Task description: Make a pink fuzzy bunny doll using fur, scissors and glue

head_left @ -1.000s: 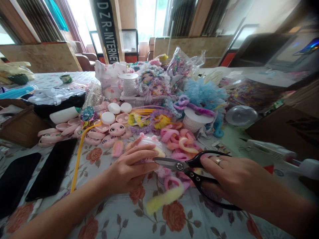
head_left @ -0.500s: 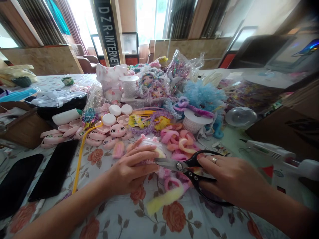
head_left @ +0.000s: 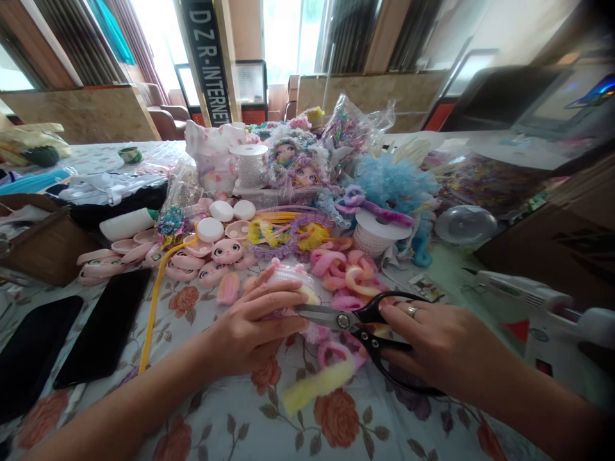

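My left hand [head_left: 257,320] is wrapped over a small pink-and-white piece [head_left: 291,274] with fluffy edges and a beaded-looking band; its underside is hidden by my fingers. In my right hand [head_left: 432,336], fingers go through the black handles of a pair of scissors [head_left: 343,320]. The handles stand apart, and the blades point left to the fingers of my left hand, where the tips meet the fluffy piece. A pink and yellow fuzzy strip [head_left: 319,386] trails below the scissors onto the flowered cloth. More pink and orange fuzzy strips [head_left: 360,278] lie just behind.
Pink doll-face parts [head_left: 227,251] and white round lids [head_left: 210,229] lie behind my left hand. A spool of beads [head_left: 382,230] stands behind the strips. Two dark phones [head_left: 103,330] lie at left. A white glue gun [head_left: 533,301] and a cardboard box [head_left: 552,224] are at right.
The scissors and my right hand have shifted very slightly left. My left hand stays in place on the fluffy piece.
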The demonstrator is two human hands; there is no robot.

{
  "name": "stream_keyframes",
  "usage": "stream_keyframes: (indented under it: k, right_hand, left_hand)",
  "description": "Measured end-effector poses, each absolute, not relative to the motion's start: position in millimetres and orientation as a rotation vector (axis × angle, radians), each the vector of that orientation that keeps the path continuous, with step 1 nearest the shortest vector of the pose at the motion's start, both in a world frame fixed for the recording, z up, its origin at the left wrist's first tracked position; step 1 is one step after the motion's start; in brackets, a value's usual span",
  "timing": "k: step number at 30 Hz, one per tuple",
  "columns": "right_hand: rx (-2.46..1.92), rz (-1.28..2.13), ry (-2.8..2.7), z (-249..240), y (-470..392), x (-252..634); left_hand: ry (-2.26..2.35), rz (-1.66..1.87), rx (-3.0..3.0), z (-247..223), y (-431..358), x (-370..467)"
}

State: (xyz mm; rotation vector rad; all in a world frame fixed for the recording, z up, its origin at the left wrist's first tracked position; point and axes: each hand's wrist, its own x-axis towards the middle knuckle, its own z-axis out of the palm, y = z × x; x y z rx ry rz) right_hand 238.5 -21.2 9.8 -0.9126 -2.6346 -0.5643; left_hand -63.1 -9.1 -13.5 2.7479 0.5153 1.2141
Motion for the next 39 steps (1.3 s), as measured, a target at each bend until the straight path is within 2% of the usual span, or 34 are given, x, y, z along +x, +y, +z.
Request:
stream_keyframes:
  k: [39]
  right_hand:
    - [-0.936, -0.340, -2.575, 0, -13, 239]
  left_hand:
    - [0.527, 1.212, 2.748, -17, -8, -64]
